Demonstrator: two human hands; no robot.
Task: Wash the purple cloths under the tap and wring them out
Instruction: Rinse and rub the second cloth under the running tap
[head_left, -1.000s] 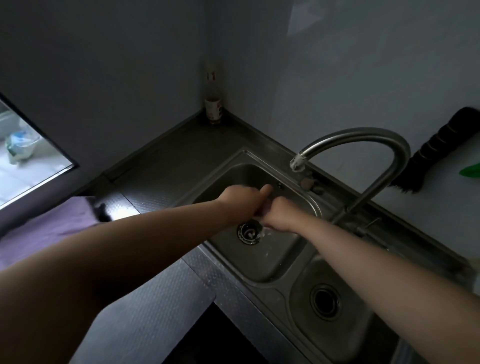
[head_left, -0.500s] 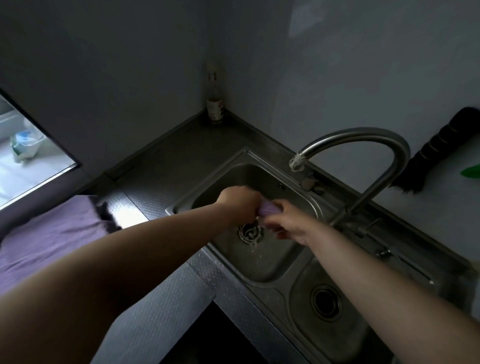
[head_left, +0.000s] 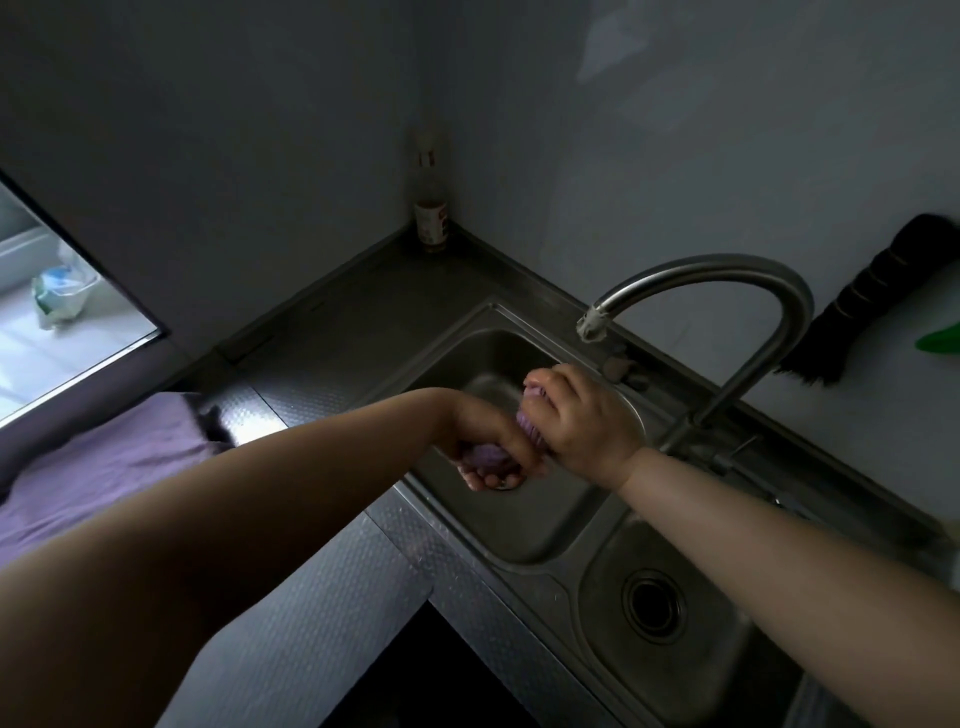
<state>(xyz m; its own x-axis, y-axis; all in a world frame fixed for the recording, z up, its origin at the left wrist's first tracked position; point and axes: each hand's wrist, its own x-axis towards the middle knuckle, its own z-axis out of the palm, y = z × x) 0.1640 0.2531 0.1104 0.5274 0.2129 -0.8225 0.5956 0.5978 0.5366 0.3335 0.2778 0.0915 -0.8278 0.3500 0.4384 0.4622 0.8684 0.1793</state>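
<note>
Both hands over the left sink (head_left: 524, 525) basin, gripped on one twisted purple cloth (head_left: 527, 421). Left hand (head_left: 491, 441) turned palm up, fingers (head_left: 488, 480) curled tight round the cloth's near end. Right hand (head_left: 587, 415) knuckles up, fingers wrapped fully round the far end, below the tap (head_left: 727, 270) spout. No water seen running. Second purple cloth (head_left: 98, 462) spread flat on the table (head_left: 311, 597), far left, well apart from the sink.

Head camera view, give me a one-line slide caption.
Both hands, left and right, wring a purple cloth over the steel sink.
</note>
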